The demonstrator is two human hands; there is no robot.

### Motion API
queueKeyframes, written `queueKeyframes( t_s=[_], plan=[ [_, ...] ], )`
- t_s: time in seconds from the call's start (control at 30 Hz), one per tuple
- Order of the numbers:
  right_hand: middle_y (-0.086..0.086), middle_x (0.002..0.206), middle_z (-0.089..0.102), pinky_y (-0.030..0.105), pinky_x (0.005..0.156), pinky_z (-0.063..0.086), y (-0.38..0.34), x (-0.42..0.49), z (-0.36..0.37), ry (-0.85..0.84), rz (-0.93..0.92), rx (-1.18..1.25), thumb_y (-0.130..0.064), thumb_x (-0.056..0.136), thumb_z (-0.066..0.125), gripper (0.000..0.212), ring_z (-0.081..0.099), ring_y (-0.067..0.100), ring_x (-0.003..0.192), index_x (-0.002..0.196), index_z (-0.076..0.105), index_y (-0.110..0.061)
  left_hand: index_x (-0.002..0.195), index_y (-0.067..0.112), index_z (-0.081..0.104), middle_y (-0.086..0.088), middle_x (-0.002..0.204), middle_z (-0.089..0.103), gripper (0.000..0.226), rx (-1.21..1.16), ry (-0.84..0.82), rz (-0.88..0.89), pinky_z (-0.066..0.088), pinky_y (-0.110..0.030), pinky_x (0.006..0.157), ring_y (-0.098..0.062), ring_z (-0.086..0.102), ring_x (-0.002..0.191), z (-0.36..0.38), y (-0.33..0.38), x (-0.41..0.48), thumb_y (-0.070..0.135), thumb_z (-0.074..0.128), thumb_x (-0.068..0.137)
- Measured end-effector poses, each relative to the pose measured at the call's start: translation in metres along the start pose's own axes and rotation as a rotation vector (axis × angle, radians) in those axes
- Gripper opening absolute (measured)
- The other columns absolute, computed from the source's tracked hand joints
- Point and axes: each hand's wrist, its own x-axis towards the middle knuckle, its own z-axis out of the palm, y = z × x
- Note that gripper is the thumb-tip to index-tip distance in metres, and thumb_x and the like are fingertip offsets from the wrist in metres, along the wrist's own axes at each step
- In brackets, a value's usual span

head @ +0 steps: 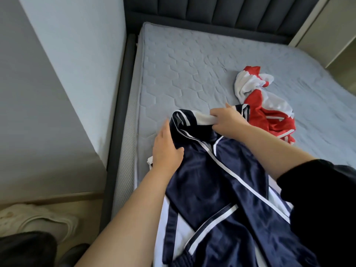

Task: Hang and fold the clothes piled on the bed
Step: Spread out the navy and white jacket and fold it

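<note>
A navy garment with white stripes and white panels [215,185] lies stretched across the near part of the bed [183,60], reaching down to the bottom edge of the view. My left hand [165,149] rests flat on its left upper side, fingers straight. At the garment's far end my right hand [227,122] grips a bunched white and navy part. A crumpled red and white garment [267,106] lies just beyond my right hand, on the mattress.
The bed has a bare grey quilted mattress and a dark padded headboard [221,10]. A white wall [73,54] runs close along the left side. On the floor at lower left lie a pale shoe [42,222] and a dark shoe [25,249].
</note>
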Motion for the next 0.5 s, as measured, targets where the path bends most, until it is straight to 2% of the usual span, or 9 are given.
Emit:
queueKeyframes(
  t_s=[0.07, 0.13, 0.2, 0.27, 0.33, 0.37, 0.4, 0.43, 0.5],
  plan=[
    [-0.006, 0.054, 0.036, 0.036, 0.114, 0.013, -0.001, -0.028, -0.004, 0.035, -0.091, 0.021, 0.003, 0.067, 0.055, 0.037, 0.038, 0.020, 0.059, 0.060, 0.030, -0.024, 0.153, 0.018, 0.008, -0.005, 0.153, 0.029, 0.098, 0.031, 0.068, 0.090, 0.026, -0.032, 0.112, -0.021, 0.027, 0.139, -0.004, 0.006, -0.002, 0.004, 0.069, 0.078],
    [-0.001, 0.058, 0.046, 0.042, 0.110, 0.022, 0.003, -0.055, -0.001, 0.078, -0.186, 0.001, 0.005, 0.063, 0.060, 0.030, 0.046, 0.024, 0.063, 0.061, 0.042, -0.020, 0.153, 0.018, 0.012, -0.006, 0.146, 0.039, 0.094, 0.057, 0.135, 0.204, 0.027, -0.025, 0.106, -0.017, 0.031, 0.132, -0.008, 0.013, -0.005, -0.002, 0.064, 0.078],
    [0.010, 0.062, 0.055, 0.044, 0.097, 0.037, 0.005, -0.080, 0.005, 0.148, -0.238, -0.026, 0.008, 0.055, 0.065, 0.021, 0.056, 0.030, 0.063, 0.065, 0.055, -0.007, 0.152, 0.018, 0.021, -0.006, 0.133, 0.052, 0.086, 0.079, 0.133, 0.280, 0.032, -0.025, 0.100, -0.018, 0.039, 0.121, -0.010, 0.020, -0.012, -0.007, 0.057, 0.078],
    [0.013, 0.060, 0.056, 0.035, 0.078, 0.037, 0.004, -0.104, 0.012, 0.200, -0.260, 0.007, 0.008, 0.049, 0.065, 0.019, 0.056, 0.032, 0.057, 0.063, 0.056, -0.003, 0.143, 0.016, 0.043, -0.008, 0.115, 0.062, 0.071, 0.136, 0.060, 0.355, 0.040, -0.032, 0.096, -0.025, 0.050, 0.110, -0.009, 0.022, -0.022, -0.007, 0.057, 0.077],
    [0.013, 0.062, 0.057, 0.032, 0.069, 0.034, 0.003, -0.124, 0.024, 0.208, -0.256, 0.042, 0.005, 0.050, 0.065, 0.018, 0.055, 0.031, 0.057, 0.063, 0.056, -0.002, 0.115, 0.011, 0.068, -0.010, 0.099, 0.066, 0.044, 0.251, -0.028, 0.429, 0.043, -0.038, 0.089, -0.031, 0.053, 0.101, -0.007, 0.017, -0.035, -0.005, 0.059, 0.075],
    [0.014, 0.068, 0.061, 0.034, 0.071, 0.038, 0.003, -0.134, 0.030, 0.168, -0.229, 0.064, 0.006, 0.052, 0.065, 0.019, 0.058, 0.033, 0.064, 0.067, 0.057, -0.001, 0.103, 0.009, 0.072, -0.010, 0.095, 0.065, 0.034, 0.325, -0.075, 0.442, 0.043, -0.039, 0.087, -0.032, 0.053, 0.099, -0.006, 0.012, -0.042, -0.003, 0.059, 0.074],
    [0.016, 0.080, 0.066, 0.036, 0.078, 0.043, 0.002, -0.144, 0.037, 0.116, -0.194, 0.095, 0.006, 0.056, 0.065, 0.018, 0.062, 0.035, 0.076, 0.072, 0.059, -0.001, 0.100, 0.009, 0.073, -0.008, 0.097, 0.064, 0.032, 0.384, -0.126, 0.428, 0.042, -0.039, 0.087, -0.031, 0.051, 0.100, -0.005, 0.005, -0.049, -0.002, 0.057, 0.074],
    [0.016, 0.095, 0.068, 0.038, 0.087, 0.045, 0.002, -0.154, 0.042, 0.073, -0.163, 0.132, 0.004, 0.062, 0.065, 0.018, 0.062, 0.036, 0.091, 0.079, 0.062, 0.000, 0.103, 0.010, 0.072, -0.007, 0.102, 0.061, 0.034, 0.408, -0.186, 0.387, 0.040, -0.036, 0.091, -0.028, 0.048, 0.104, -0.003, -0.002, -0.056, -0.001, 0.056, 0.076],
    [0.014, 0.114, 0.065, 0.030, 0.098, 0.041, 0.007, -0.168, 0.050, 0.100, -0.101, 0.216, 0.001, 0.071, 0.064, 0.020, 0.058, 0.031, 0.110, 0.091, 0.067, 0.000, 0.111, 0.011, 0.069, -0.001, 0.110, 0.056, 0.040, 0.312, -0.283, 0.231, 0.034, -0.024, 0.096, -0.020, 0.043, 0.111, -0.002, -0.013, -0.068, -0.004, 0.052, 0.078]
  ],
)
